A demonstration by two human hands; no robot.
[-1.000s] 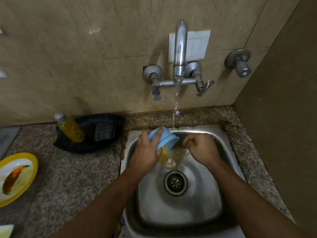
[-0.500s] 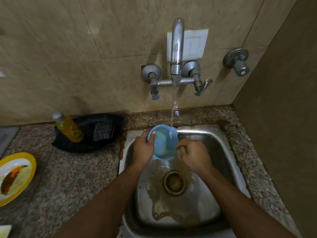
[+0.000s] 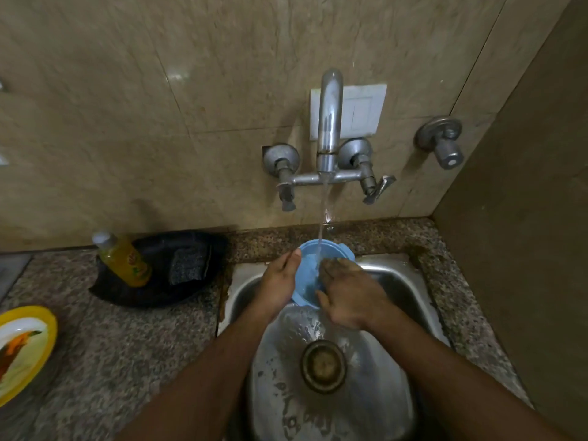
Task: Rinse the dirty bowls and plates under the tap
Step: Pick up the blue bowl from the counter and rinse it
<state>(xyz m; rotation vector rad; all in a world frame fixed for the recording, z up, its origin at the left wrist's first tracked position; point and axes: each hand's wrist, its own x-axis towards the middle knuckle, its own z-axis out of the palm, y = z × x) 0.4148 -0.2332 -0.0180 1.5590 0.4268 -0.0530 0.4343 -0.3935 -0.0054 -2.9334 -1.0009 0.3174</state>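
- Bowl (image 3: 310, 275): blue, held over back of sink (image 3: 397, 281), tilted so mouth faces up and toward camera, right under stream (image 3: 323, 218).
- Left hand (image 3: 280, 286): grips bowl's left rim, thumb over the edge near top, fingers hidden behind wall; pinching rim between thumb and fingers, judged from thumb only.
- Right hand (image 3: 348, 296): inside bowl from right side, fingers fairly straight and pressed flat on inner wall, thumb at lower rim; not curled round anything, looks like rubbing.
- Key relation: bowl sits between both hands, left of right palm, right of left palm; mouth axis tilted toward wearer, so water runs off lower rim into sink.
- Stream lands in bowl just left of right fingertips; tap (image 3: 329, 122) directly above, running.
- Step, as judged: scrubbing inside by hand under water; next likely needs a turn of bowl by left hand to bring unrinsed wall under stream.
- Risk, as judged: wet rim slipping from one-sided hold.
- Sink floor wet with brownish streaks round drain (image 3: 323, 366).
- Plate (image 3: 22, 351): yellow rim, food residue, well apart on left counter, not yet rinsed; left hand nearer to it.
- Soap bottle (image 3: 122, 259) and scrub pad (image 3: 187, 265) in black tray (image 3: 152, 294), left of sink, untouched.
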